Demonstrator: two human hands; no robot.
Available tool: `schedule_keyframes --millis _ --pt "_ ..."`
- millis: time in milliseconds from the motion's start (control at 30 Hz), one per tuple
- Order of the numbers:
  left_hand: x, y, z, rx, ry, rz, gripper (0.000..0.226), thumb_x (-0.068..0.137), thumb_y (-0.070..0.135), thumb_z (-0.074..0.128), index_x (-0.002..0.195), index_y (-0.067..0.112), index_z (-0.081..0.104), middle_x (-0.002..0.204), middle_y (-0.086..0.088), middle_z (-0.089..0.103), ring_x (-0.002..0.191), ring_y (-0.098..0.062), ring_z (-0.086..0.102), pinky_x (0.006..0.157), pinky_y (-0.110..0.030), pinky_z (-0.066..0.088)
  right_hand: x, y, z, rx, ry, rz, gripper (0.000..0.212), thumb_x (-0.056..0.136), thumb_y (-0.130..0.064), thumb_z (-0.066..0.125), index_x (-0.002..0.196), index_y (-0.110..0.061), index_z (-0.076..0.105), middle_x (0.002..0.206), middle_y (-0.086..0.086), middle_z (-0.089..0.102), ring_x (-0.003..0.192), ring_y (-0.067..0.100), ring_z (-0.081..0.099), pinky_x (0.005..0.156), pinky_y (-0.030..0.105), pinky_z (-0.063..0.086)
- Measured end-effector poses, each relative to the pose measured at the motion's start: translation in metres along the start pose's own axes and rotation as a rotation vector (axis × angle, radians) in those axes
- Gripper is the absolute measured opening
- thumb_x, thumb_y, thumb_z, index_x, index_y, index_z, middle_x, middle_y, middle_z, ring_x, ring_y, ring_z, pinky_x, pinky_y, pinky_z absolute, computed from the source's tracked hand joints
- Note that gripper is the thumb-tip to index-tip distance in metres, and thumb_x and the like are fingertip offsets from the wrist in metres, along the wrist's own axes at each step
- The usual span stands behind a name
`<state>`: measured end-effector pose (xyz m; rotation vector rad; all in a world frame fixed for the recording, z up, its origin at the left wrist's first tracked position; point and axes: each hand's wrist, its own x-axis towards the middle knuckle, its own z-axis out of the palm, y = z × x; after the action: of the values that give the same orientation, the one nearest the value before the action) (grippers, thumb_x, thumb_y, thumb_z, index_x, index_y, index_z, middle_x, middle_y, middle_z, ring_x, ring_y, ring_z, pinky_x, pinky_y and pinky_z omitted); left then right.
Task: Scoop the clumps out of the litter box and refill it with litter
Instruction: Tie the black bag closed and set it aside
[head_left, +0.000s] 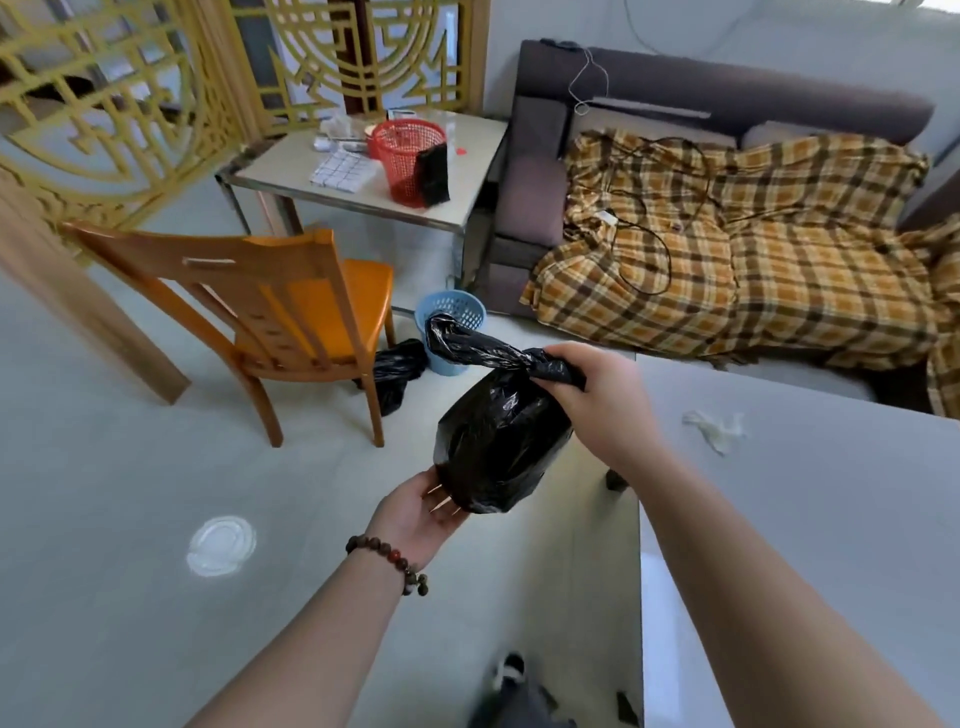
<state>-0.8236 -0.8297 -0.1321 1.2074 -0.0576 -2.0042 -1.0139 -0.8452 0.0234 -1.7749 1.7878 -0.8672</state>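
Knotted waste bag held in both hands; no litter box in view

Going left to right: the left hand (423, 512), fingers straight, cups the bottom of the black plastic bag (498, 441), while the right hand (582, 387) grips its twisted, knotted neck. Beyond stand a blue basket (457, 332) and a second black bag (397, 371) on the floor. The scooping looks finished and bagged, I judge; disposal and the refill remain, and neither box nor litter shows.
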Motion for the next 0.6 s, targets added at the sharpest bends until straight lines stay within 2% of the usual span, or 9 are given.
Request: schedule_keyframes --millis 100,200,233,333,433,600 --pt "0.046 0.030 0.022 0.004 0.013 -0.011 0.024 0.098 0.010 0.046 0.113 0.001 0.063 0.115 -0.018 0.065 0.106 -0.032 0.061 0.081 -0.039 0.053 0.057 0.019 0.006 0.010 -0.008 -0.003 0.019 0.085 -0.013 0.066 0.101 -0.021 0.071 0.090 -0.006 0.071 0.087 0.011 0.063 0.080 0.025 0.050" --pt "0.098 0.061 0.049 -0.003 0.021 -0.003 0.026 0.099 0.011 0.044 0.117 0.002 0.060 0.118 -0.019 0.063 0.111 -0.032 0.059 0.083 -0.038 0.052 0.122 0.041 0.008 0.002 -0.022 -0.011 0.019 0.085 -0.014 0.066 0.100 -0.023 0.071 0.085 -0.011 0.067 0.082 0.005 0.059 0.071 0.009 0.045" --pt "0.116 0.071 0.061 -0.011 0.023 0.004 0.026 0.100 0.012 0.043 0.116 0.002 0.060 0.118 -0.019 0.063 0.111 -0.032 0.058 0.083 -0.039 0.052 0.147 0.047 0.009 0.011 -0.036 -0.019 0.020 0.085 -0.014 0.066 0.102 -0.023 0.071 0.086 -0.012 0.067 0.082 0.004 0.059 0.071 0.007 0.045" --pt "0.167 0.105 0.096 -0.037 0.053 0.014 0.024 0.099 0.011 0.043 0.112 0.002 0.061 0.117 -0.019 0.064 0.112 -0.033 0.058 0.087 -0.040 0.051 0.219 0.062 0.011 0.054 -0.075 -0.020 0.024 0.084 -0.013 0.068 0.107 -0.019 0.071 0.092 -0.008 0.070 0.086 0.005 0.061 0.079 0.016 0.049" --pt "0.215 0.137 0.125 -0.048 0.089 0.022 0.025 0.099 0.013 0.046 0.114 0.002 0.062 0.117 -0.018 0.065 0.113 -0.033 0.059 0.094 -0.043 0.049 0.283 0.072 0.015 0.079 -0.105 -0.042 0.024 0.082 -0.010 0.069 0.104 -0.020 0.072 0.087 -0.014 0.067 0.084 0.001 0.062 0.077 0.010 0.048" --pt "0.276 0.192 0.154 -0.071 0.119 0.037 0.025 0.097 0.014 0.050 0.116 0.004 0.062 0.116 -0.017 0.067 0.110 -0.031 0.061 0.092 -0.042 0.051 0.380 0.087 0.029 0.089 -0.121 -0.055 0.024 0.080 -0.009 0.071 0.103 -0.018 0.073 0.088 -0.014 0.069 0.086 0.002 0.065 0.080 0.015 0.051"
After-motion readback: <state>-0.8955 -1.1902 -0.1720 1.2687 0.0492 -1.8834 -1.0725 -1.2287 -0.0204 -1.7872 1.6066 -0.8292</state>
